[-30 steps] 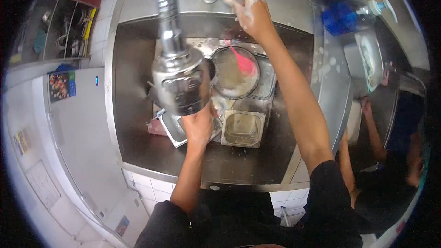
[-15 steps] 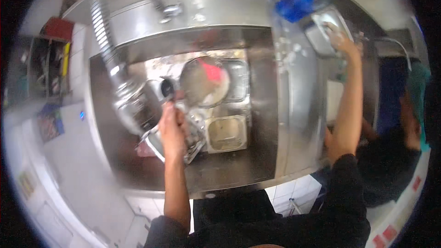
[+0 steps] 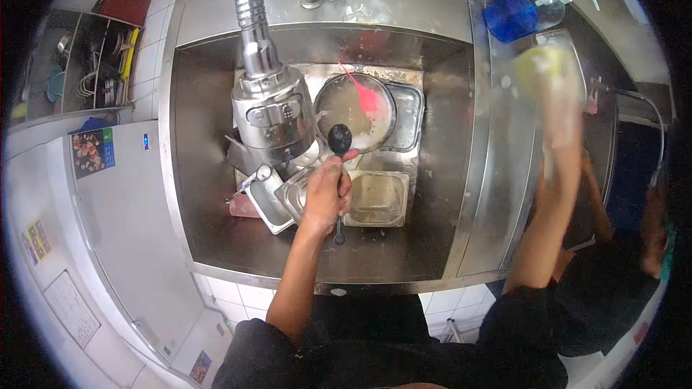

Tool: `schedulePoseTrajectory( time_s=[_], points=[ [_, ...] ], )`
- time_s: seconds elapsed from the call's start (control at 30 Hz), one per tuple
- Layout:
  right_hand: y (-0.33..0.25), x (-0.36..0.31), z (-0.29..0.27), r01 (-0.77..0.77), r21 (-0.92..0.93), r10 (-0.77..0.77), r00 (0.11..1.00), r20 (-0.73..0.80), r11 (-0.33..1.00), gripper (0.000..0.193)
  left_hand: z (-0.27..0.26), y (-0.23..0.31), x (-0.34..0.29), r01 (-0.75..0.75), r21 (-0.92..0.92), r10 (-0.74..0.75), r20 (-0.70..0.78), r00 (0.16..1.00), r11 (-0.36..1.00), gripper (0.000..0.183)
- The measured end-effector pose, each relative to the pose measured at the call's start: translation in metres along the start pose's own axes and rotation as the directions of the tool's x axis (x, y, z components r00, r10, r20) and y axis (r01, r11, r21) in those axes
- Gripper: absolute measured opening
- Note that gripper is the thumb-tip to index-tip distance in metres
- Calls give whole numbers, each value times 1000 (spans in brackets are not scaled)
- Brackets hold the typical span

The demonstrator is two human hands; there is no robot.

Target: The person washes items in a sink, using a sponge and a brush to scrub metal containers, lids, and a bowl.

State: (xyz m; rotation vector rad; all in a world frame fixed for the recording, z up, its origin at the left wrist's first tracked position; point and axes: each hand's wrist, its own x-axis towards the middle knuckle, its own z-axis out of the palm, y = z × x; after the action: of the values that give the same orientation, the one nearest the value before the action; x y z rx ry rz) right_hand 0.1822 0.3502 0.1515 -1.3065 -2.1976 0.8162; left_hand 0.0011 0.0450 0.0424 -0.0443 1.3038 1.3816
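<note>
My left hand (image 3: 328, 191) is closed round the handle of a black spoon (image 3: 339, 139), its bowl pointing to the far side over the sink. Beneath it are a glass-like clear container (image 3: 293, 194) and a square metal pan (image 3: 380, 201). Behind the spoon, a round pot (image 3: 335, 104) of cloudy water holds a pink spatula (image 3: 369, 100). Smeared by motion, my right hand (image 3: 564, 104) is over the right-hand counter with a yellow-green sponge (image 3: 539, 70) in its grip. A rectangular metal container (image 3: 569, 41) lies just beyond the sponge.
A large metal spray tap (image 3: 272, 111) hangs over the sink's left half. Another rectangular pan (image 3: 405, 118) and a pink container (image 3: 244, 206) lie in the sink. At the back right lies a pump bottle (image 3: 513, 18) of blue liquid. Another person's arm (image 3: 597, 201) is close by on the right.
The view has shifted left. My left hand has moved right and nearer with the spoon. My right hand has left the metal container and now carries the sponge.
</note>
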Motion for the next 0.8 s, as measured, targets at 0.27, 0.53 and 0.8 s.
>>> schedulePoseTrajectory(
  time_s=[0.27, 0.53, 0.8],
  points=[
    [-33, -102, 167, -248, 393, -9, 836, 548, 886, 52, 12, -17, 0, 52, 132, -54, 11, 998, 990, 41],
    [-34, -120, 180, 24, 215, -122, 881, 458, 976, 35, 18, -13, -14, -31, 307, 37, -13, 999, 951, 37],
    [-48, -133, 171, 221, -141, -97, 802, 589, 965, 38, 12, -30, -5, -183, 437, 202, 2, 979, 881, 35]
  ],
)
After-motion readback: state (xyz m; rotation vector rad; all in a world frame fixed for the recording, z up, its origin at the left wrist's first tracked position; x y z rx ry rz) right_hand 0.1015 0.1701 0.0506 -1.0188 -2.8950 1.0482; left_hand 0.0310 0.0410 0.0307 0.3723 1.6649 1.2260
